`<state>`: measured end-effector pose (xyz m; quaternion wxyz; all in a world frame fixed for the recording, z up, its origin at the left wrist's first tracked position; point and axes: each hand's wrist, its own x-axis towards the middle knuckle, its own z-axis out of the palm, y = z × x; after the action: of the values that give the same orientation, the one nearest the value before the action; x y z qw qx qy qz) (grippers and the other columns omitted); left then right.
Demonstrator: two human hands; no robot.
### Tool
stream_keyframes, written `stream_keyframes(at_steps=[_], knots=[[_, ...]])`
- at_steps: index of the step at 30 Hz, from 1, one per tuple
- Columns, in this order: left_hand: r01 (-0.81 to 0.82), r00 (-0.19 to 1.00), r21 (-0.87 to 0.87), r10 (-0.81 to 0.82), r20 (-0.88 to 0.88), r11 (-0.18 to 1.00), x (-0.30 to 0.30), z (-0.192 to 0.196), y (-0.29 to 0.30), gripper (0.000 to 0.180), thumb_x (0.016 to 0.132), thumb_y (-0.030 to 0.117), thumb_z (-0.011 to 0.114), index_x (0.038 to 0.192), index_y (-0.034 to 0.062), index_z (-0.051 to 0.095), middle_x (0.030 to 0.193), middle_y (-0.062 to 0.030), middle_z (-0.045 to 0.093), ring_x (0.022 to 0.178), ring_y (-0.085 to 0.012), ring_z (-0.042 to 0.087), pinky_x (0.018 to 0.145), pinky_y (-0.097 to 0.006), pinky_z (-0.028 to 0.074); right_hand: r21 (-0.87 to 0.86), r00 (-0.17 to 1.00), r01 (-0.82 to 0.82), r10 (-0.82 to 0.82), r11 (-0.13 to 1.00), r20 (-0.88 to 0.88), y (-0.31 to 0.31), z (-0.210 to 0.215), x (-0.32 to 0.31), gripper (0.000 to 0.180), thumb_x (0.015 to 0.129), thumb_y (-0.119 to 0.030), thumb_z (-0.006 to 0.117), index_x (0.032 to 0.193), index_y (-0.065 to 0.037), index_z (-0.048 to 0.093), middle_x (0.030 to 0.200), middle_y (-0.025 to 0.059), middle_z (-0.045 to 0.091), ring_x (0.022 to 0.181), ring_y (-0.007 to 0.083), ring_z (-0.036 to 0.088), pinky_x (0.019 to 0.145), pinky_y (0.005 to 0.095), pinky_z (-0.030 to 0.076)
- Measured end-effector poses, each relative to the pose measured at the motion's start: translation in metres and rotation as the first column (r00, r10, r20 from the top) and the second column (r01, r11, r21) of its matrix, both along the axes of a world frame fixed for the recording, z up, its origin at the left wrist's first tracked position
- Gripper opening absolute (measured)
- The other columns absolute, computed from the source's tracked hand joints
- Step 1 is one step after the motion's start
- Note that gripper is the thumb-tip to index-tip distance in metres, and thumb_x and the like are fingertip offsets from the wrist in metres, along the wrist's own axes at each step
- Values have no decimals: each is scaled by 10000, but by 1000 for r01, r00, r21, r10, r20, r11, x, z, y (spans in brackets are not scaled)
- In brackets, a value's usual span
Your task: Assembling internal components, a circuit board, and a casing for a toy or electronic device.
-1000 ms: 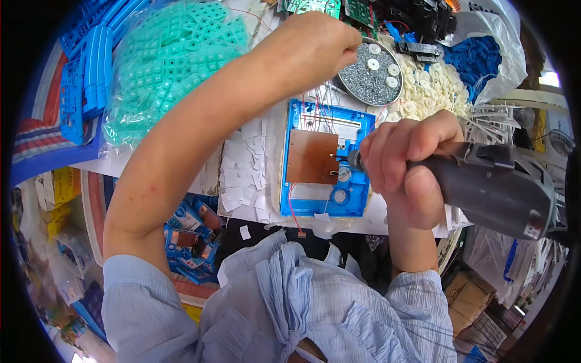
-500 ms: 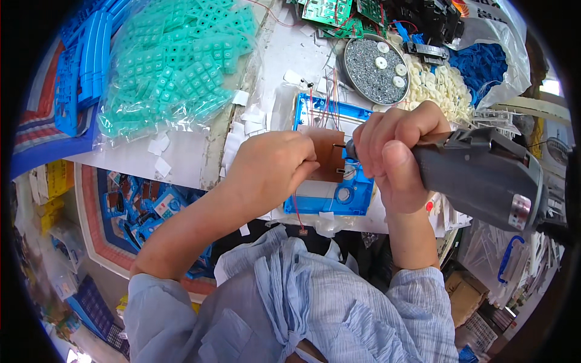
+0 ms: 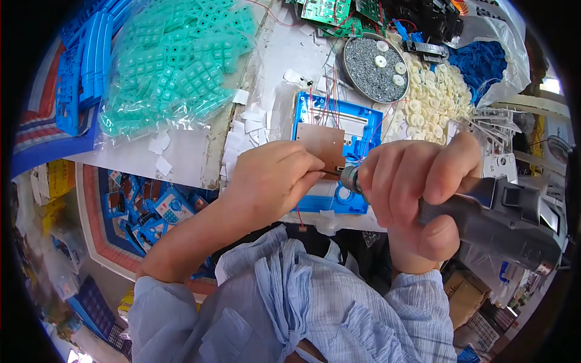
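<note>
At the blue frame's six o'clock edge, the left hand pinches the bit of the electric screwdriver gripped by the right hand; a slip could nick fingers or gouge the copper board.

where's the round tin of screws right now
In the head view the screw tin sits at upper right on the table, just above the blue frame, between the green circuit boards and the pile of white discs.

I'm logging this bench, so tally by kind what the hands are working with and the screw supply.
Electric screwdriver in the right hand: 1
Blue plastic housing, left hand on it: 1
Brown circuit board: 1
Round screw tray: 1
Total: 4
</note>
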<state>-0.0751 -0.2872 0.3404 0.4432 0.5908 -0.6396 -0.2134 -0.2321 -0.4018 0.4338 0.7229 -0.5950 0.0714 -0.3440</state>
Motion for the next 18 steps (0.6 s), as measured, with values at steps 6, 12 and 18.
stream_keyframes(at_steps=[6,12,18], knots=[[36,999,-68,-34,30,997,7,1,4,163,859,45,741,1020,51,718,797,-98,646,677,-276,619,607,-379,481,87,995,59,-52,994,-81,12,3,-1,413,905,-350,801,985,-170,438,654,-27,551,517,141,543,544,333,440],[-109,949,223,168,-265,969,27,12,21,197,945,68,634,1136,36,668,969,-122,672,765,-318,635,686,-382,517,56,983,123,-114,991,-141,21,-13,2,417,903,-342,809,963,-155,441,623,-21,543,524,143,546,550,326,443],[-130,979,11,130,-159,991,23,4,23,162,902,11,633,1059,44,645,943,-136,644,797,-335,621,713,-408,496,50,984,83,-73,995,-164,24,-16,9,419,905,-316,808,939,-151,424,614,-19,533,521,140,537,541,326,437]])
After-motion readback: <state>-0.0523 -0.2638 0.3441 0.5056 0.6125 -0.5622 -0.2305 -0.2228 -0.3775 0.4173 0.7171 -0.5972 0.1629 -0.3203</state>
